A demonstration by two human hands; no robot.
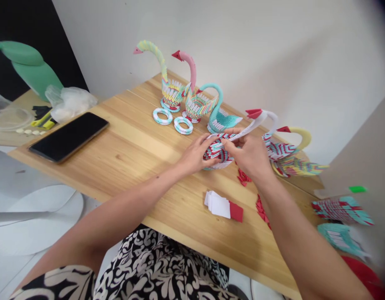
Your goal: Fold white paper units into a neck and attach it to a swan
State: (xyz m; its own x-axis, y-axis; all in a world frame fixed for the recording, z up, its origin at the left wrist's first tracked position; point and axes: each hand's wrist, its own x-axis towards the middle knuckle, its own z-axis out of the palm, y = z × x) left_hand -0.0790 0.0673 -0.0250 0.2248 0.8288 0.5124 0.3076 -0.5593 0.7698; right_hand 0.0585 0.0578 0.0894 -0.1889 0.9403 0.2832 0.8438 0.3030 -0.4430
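Both hands are on a folded-paper swan (220, 156) in red, white and light blue, set low over the wooden table. My left hand (200, 153) wraps its near left side, fingers spread around the folded pieces. The fingers of my right hand (248, 152) are pinched at the upper right rim, where a white curved strip (249, 127) rises. Whether that strip belongs to this swan or to the one behind is unclear. The right fingertips are partly hidden. Red folded paper pieces (243, 177) lie just below the right hand.
Paper swans with a yellow-green neck (159, 54), a pink neck (192, 68) and a blue neck (219, 93) stand behind. Two paper rings (183, 125) lie before them. White paper slips (218, 205) are near the front; a phone (69, 136) lies left. A yellow-necked swan (301, 139) stands right.
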